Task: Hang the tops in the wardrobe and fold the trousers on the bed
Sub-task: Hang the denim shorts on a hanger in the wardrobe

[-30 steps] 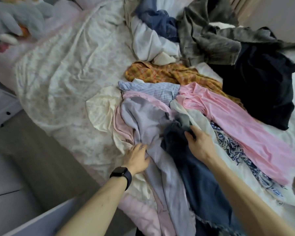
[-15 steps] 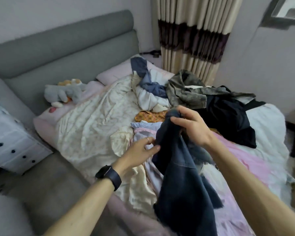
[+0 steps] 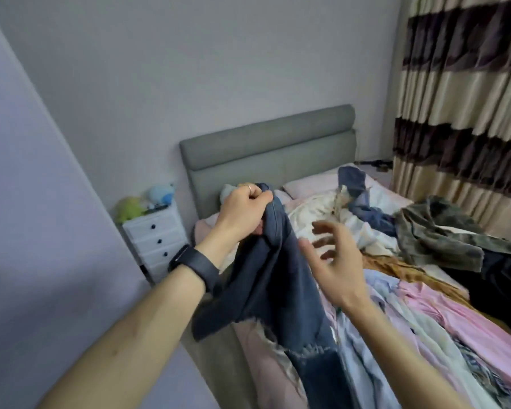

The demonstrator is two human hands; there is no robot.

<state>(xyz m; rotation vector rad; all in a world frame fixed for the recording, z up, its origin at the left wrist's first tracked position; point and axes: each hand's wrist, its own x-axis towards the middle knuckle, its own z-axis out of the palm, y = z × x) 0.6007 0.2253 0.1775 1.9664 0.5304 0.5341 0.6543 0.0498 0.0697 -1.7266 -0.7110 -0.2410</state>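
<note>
The dark blue denim trousers (image 3: 278, 284) hang in the air over the near left edge of the bed (image 3: 313, 214). They are bunched at their top end inside the left hand (image 3: 242, 214), whose fingers are curled tight round the cloth. The right hand (image 3: 334, 261) is just to the right of the denim, fingers spread and holding nothing; whether it brushes the fabric I cannot tell. With only one bunched grip the legs look twisted together, so laying them down like this would likely fold in creases. The loose frayed hems (image 3: 313, 348) could also drag over the pile and pull the pale blue shirt (image 3: 384, 290) or the long pink garment (image 3: 443, 314) toward the near edge. The trousers' long axis runs close to vertical, top end up and far, hems pointing down and near. Farther right lies a camouflage jacket (image 3: 437, 231). At the far end of the bed stands a grey padded headboard (image 3: 266, 143), and to its left a white chest of drawers (image 3: 157, 234).
</note>
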